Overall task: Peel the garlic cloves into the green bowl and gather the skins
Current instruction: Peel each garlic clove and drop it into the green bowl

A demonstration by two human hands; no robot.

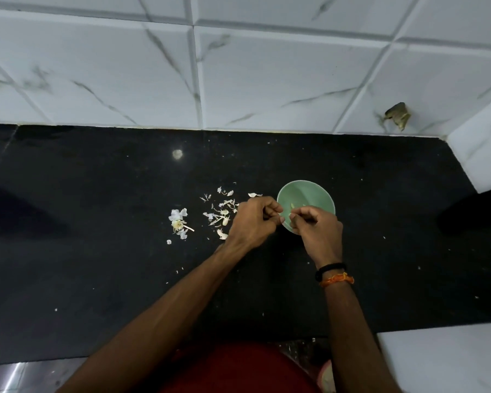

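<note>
Two hands meet over the near-left rim of the green bowl (306,191), which stands on a black counter (97,279) below a wall of white marbled tiles (267,66). The left hand (251,219) has its fingers curled in, thumb and forefinger closed toward the fingertips of the right hand (316,226), whose fingers are likewise curled and pinched together. Between the two sets of fingertips, just over the bowl's rim, sits something small and pale, probably a garlic clove (282,219), though it is too small and too hidden by the fingers to tell which hand grips it or how much skin remains on it. Inside the bowl a few pale bits lie on the green floor, just beyond the right hand's knuckles; they look like peeled cloves (292,206). Left of the bowl and partly behind the left hand, loose garlic skins (221,207) are scattered on the counter, with what may be a few unpeeled cloves among them. Farther left, apart from that scatter, lies a second small heap of skins with a stem remnant (178,224). The right wrist wears a black band (330,268) and an orange thread (338,279). White specks dot the counter around the work.
</note>
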